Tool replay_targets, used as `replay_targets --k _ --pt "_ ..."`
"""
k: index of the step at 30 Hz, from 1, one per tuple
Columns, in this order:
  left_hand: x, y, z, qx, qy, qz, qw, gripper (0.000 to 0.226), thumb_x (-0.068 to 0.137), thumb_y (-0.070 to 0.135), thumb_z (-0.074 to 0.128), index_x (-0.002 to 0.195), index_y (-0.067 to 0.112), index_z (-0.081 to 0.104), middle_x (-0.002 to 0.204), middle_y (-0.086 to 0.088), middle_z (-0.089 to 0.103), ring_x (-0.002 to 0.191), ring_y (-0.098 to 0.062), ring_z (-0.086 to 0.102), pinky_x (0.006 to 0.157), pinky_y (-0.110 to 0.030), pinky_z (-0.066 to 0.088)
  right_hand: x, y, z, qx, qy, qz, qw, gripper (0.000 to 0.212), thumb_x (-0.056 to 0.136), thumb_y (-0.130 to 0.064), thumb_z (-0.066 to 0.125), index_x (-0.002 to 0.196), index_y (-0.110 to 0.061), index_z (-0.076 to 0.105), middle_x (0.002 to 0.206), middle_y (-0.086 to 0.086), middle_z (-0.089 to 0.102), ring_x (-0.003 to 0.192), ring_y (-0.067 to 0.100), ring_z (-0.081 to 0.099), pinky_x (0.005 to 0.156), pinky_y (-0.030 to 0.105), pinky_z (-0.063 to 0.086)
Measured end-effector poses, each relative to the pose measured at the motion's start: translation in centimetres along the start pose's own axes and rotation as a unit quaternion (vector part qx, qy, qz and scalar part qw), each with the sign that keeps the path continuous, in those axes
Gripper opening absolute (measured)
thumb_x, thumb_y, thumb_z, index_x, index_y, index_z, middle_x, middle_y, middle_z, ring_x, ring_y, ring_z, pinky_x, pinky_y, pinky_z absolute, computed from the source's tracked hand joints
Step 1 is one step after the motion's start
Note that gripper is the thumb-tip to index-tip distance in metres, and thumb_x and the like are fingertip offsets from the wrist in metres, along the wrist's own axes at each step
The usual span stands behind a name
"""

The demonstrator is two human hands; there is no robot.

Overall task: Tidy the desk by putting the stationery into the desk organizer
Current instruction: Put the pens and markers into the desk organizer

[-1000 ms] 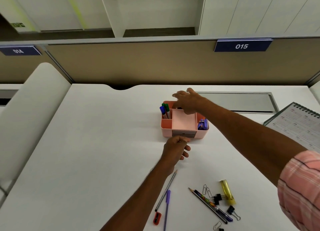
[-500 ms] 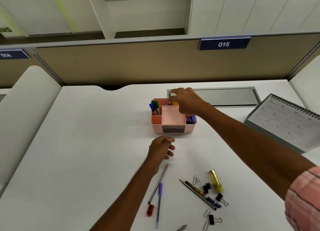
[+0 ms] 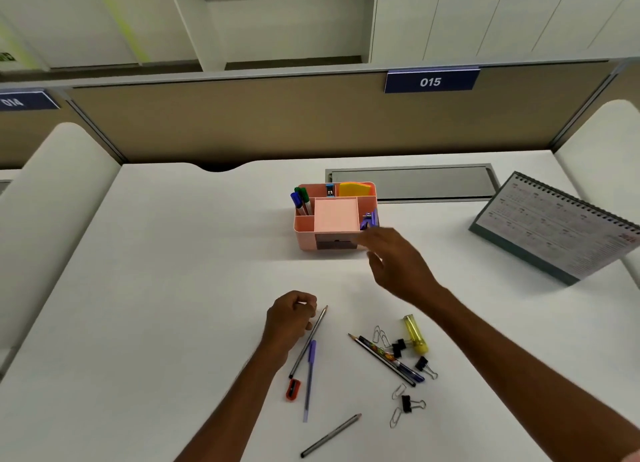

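The pink desk organizer (image 3: 304, 224) stands mid-desk and holds blue and green markers (image 3: 300, 200), yellow sticky notes (image 3: 354, 188), a pink note pad and a blue stapler (image 3: 370, 220). My right hand (image 3: 398, 264) hovers just in front of its right corner, fingers apart, holding nothing. My left hand (image 3: 289, 318) rests curled on the desk beside a grey pencil (image 3: 309, 340), which touches its fingers. Loose near the front lie a purple pen (image 3: 309, 378), an orange sharpener (image 3: 293, 389), a yellow highlighter (image 3: 415, 333), dark pencils (image 3: 384, 359), another grey pencil (image 3: 330, 435), binder clips (image 3: 410, 404) and paper clips.
A desk calendar (image 3: 554, 226) stands at the right. A grey cable hatch (image 3: 412, 181) is set into the desk behind the organizer. A tan partition closes the back, and white rounded dividers flank both sides.
My right hand has pulled back from the organizer's rear compartment to its front right corner, empty. My left hand has drawn back toward the grey pencil.
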State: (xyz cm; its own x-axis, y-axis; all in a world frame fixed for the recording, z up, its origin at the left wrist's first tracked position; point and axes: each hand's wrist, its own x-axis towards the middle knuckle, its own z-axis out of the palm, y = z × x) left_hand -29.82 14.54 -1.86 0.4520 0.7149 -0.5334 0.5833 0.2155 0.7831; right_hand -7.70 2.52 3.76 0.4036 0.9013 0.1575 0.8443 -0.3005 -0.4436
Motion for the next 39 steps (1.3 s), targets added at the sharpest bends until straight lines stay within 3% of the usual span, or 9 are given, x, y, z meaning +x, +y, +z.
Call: replay_targets --k 3,7,12,18,22,25,30,34,39 --pt "-0.2 -1.3 0.5 0.15 0.036 0.03 0.988 0.007 0.093 0.028 0.068 0.089 0.027 0.074 0.092 0.008 0.076 0.087 -0.018 0.072 0.083 -0.036 0.061 -4.0 -0.4 1.7 0.058 -0.006 0.048 0.997 0.037 0.097 -0.012 0.064 0.133 -0.023 0.065 0.127 -0.002 0.066 0.118 0.016 0.057 0.095 0.034 0.053" --pt "-0.4 -2.1 1.4 0.25 0.058 0.053 0.965 0.021 0.087 0.041 0.078 0.083 0.026 0.065 0.084 0.01 0.069 0.082 -0.014 0.066 0.073 -0.027 0.051 -9.0 -2.6 4.5 0.116 -0.045 0.091 0.988 0.031 0.096 -0.018 0.066 0.126 -0.029 0.066 0.102 -0.01 0.063 0.095 0.008 0.056 0.085 0.031 0.052" --pt "-0.2 -2.5 2.1 0.308 0.069 0.088 0.945 0.025 0.088 0.039 0.08 0.081 0.023 0.063 0.078 0.01 0.066 0.073 -0.011 0.063 0.068 -0.025 0.051 -13.6 -5.7 7.6 0.129 -0.11 0.094 0.981 0.027 0.1 -0.025 0.06 0.126 -0.032 0.063 0.108 -0.01 0.063 0.099 0.004 0.054 0.085 0.024 0.05" --pt "0.2 -2.1 2.1 0.342 0.047 0.102 0.933 0.021 0.096 0.035 0.072 0.091 0.015 0.071 0.085 0.004 0.07 0.079 -0.014 0.067 0.079 -0.028 0.059 -16.5 -7.8 9.1 0.087 -0.229 0.031 0.969 0.025 0.099 -0.037 0.056 0.122 -0.034 0.063 0.119 -0.009 0.06 0.111 0.012 0.055 0.088 0.032 0.052" --pt "0.3 -2.0 1.5 0.32 0.034 0.103 0.941 0.017 0.095 0.028 0.07 0.091 0.012 0.068 0.085 0.0 0.07 0.081 -0.018 0.068 0.08 -0.034 0.061 -18.0 -8.2 9.6 0.061 -0.308 -0.027 0.949 0.036 0.094 -0.041 0.065 0.129 -0.034 0.058 0.126 -0.004 0.057 0.115 0.017 0.053 0.09 0.035 0.048" --pt "0.7 -1.4 0.6 0.258 0.034 0.12 0.958 0.013 0.098 0.02 0.068 0.106 0.011 0.062 0.091 -0.006 0.071 0.081 -0.023 0.071 0.077 -0.035 0.062 -18.6 -7.5 9.5 0.014 -0.322 -0.055 0.945 0.05 0.093 -0.03 0.069 0.138 -0.029 0.05 0.132 0.002 0.054 0.117 0.023 0.051 0.091 0.04 0.049" --pt "1.7 1.9 -1.2 0.122 0.041 0.12 0.984 0.051 0.101 0.012 0.066 0.148 0.02 0.048 0.093 -0.003 0.071 0.073 -0.015 0.076 0.067 -0.023 0.061 -19.1 -6.5 9.4 -0.057 -0.302 -0.1 0.946 0.04 0.088 -0.02 0.071 0.126 -0.018 0.056 0.122 0.007 0.055 0.111 0.027 0.054 0.07 0.036 0.042" --pt "2.2 5.3 -2.5 -0.002 0.061 0.153 0.986 0.031 0.1 0.009 0.066 0.131 0.017 0.066 0.098 -0.006 0.074 0.075 -0.017 0.079 0.068 -0.027 0.065 -19.4 -6.7 9.0 -0.125 -0.313 -0.138 0.931 0.039 0.051 -0.031 0.091 0.082 -0.03 0.068 0.083 -0.01 0.059 0.073 0.008 0.06 0.044 0.022 0.034" --pt "2.4 8.9 -3.2 -0.07 0.11 0.183 0.975 0.018 0.096 0.011 0.072 0.108 0.024 0.07 0.105 -0.002 0.074 0.084 -0.018 0.079 0.075 -0.036 0.067 -19.7 -6.5 9.5 -0.157 -0.309 -0.142 0.927 0.04 0.047 -0.029 0.088 0.079 -0.027 0.063 0.08 -0.008 0.055 0.07 0.01 0.055 0.044 0.024 0.033"
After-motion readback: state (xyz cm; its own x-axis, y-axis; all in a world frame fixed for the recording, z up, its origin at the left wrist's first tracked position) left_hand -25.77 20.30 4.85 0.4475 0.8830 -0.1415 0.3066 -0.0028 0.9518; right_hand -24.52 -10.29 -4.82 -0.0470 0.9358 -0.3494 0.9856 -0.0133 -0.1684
